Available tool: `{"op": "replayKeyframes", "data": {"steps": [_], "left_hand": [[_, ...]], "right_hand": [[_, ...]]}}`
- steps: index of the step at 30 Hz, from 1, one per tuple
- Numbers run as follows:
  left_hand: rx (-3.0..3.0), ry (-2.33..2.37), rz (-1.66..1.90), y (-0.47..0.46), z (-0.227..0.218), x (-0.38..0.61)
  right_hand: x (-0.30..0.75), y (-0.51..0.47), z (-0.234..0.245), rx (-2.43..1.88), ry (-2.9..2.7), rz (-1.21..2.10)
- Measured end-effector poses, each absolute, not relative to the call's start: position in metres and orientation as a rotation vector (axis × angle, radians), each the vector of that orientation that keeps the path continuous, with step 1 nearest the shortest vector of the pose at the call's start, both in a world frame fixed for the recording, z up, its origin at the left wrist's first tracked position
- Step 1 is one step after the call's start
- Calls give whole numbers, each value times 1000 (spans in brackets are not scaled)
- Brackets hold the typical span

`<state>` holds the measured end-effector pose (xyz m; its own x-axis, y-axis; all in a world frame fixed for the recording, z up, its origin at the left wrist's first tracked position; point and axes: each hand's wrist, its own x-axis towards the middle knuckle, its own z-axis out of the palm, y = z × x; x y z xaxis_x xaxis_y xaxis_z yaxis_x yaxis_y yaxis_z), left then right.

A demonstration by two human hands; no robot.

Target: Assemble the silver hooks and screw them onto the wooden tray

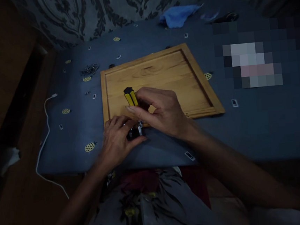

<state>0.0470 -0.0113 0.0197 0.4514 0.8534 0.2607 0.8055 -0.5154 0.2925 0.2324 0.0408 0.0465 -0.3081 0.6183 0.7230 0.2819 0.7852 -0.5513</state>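
A screwdriver with a yellow and black handle (131,97) stands nearly upright in my right hand (164,113), gripped between thumb and fingers. Its lower end is hidden behind the hand. My left hand (117,136) curls around a small black and silver metal fitting (136,131) at the near edge of the framed wooden panel (148,70). What kind of fitting it is, I cannot make out. The left fingers rest by the panel's near left corner, with the thumb below the fitting. Flat on the cloth, the panel extends away from both hands.
A patterned blue cloth (259,127) covers the table. To the left lie a pile of small metal parts (90,68), a few tiny screws (87,93) and a white cable (47,125) hanging over the edge. A blue rag (178,16) lies at the back, near the wall.
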Motion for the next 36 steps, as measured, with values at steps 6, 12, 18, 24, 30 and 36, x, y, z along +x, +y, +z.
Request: {"op": "replayKeyframes", "data": {"steps": [6,12,18,24,30,36], "left_hand": [[2534,1461,617,-12,19,47],[2527,1461,671,-12,18,47],[2530,1475,663,-12,16,47],[2530,1475,675,-12,15,47],[2530,1468,683,-11,15,47],[2510,1462,685,-12,16,48]], "right_hand": [[232,39,48,-750,-1863,370],[231,36,49,-823,-1698,509],[230,35,49,-833,-1745,569],[230,35,48,-848,-1753,590],[229,34,49,-866,-1760,596],[230,34,48,-831,-1772,548]]}}
